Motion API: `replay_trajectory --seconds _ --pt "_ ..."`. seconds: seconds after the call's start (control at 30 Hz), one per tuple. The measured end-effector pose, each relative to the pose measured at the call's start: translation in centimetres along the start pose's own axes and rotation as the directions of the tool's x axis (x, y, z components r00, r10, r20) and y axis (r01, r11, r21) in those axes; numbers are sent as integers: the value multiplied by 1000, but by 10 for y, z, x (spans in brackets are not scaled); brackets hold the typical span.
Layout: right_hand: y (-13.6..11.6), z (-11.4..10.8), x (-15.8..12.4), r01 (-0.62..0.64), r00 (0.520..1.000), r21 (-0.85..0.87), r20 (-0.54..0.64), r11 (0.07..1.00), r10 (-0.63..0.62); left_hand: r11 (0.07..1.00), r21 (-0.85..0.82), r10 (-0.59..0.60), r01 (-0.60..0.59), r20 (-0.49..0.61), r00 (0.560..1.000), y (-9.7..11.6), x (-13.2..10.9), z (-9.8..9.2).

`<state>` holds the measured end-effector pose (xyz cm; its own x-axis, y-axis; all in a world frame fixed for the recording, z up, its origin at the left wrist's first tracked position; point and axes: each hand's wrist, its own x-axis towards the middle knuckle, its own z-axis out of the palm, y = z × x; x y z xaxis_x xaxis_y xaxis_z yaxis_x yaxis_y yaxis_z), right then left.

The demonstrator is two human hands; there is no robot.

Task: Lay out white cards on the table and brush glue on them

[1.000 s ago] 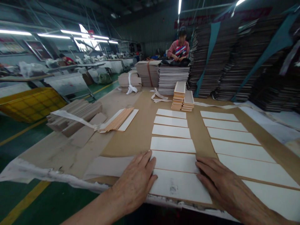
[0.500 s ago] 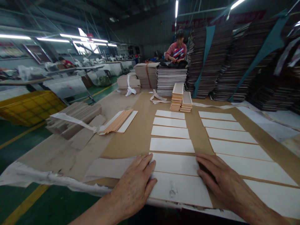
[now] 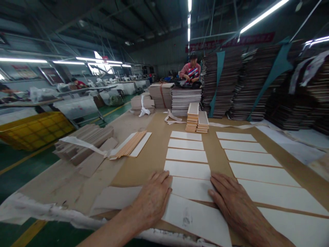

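Note:
A white rectangular board [image 3: 190, 189] with orange-brown edges lies flat between my two hands. My left hand [image 3: 152, 199] rests at its left end, fingers stretched forward and close together. At the right end, the extended fingers of my right hand [image 3: 232, 197] touch the edge, with the thumb a little apart. Closer to me, a smudged white board [image 3: 196, 219] lies askew, partly under the nearer board's front edge or against it; I cannot tell which. Beyond, several similar boards [image 3: 187, 155] form a column.
A second column of white boards [image 3: 253, 157] runs along the right. Small board stacks [image 3: 192, 118] stand at the back, and a fanned bundle [image 3: 131, 144] lies left. Grey cardboard strips [image 3: 84, 140] sit farther left. Behind the table, a person [image 3: 190, 72] works beside tall dark stacks [image 3: 221, 85].
My hands have slid the middle board away from me, up against the one beyond. The smudged front board has turned askew. The camera view has tilted upward.

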<state>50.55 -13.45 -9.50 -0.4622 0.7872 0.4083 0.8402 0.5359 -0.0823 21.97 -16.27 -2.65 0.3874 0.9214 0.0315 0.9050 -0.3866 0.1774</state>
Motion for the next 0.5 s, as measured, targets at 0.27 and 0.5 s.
replay_trajectory --seconds 0.27,0.5 --pt "-5 -20 -11 -24 997 169 -66 985 35 1000 -7 -3 2 -9 1000 3 -21 3" --pt "-12 -41 -46 79 987 218 -155 973 -45 999 36 -19 19 -13 1000 18 -43 4"
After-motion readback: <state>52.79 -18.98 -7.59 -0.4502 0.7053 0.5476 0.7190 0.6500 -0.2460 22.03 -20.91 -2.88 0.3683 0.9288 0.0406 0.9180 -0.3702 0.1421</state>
